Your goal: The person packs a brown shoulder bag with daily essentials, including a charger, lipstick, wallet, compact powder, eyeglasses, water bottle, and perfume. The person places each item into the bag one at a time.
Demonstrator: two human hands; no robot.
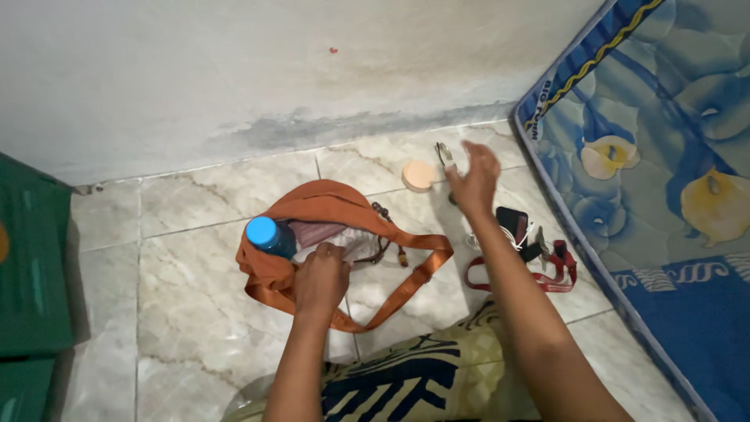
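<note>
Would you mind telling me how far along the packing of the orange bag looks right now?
Done: a blue-capped bottle stands inside the orange bag. In hand: the left hand grips the bag's opening while the right hand reaches over a round peach case. Left on the floor: that case, a red lanyard.

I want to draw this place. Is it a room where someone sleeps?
Probably yes, a bedroom floor at home. A flowered blue mattress lies straight on the marble-patterned tile floor beside a plain white wall, with an orange bag open nearby.

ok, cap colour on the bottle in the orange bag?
Bright blue cap, sticking out of the orange bag beside the left hand; head view.
</note>
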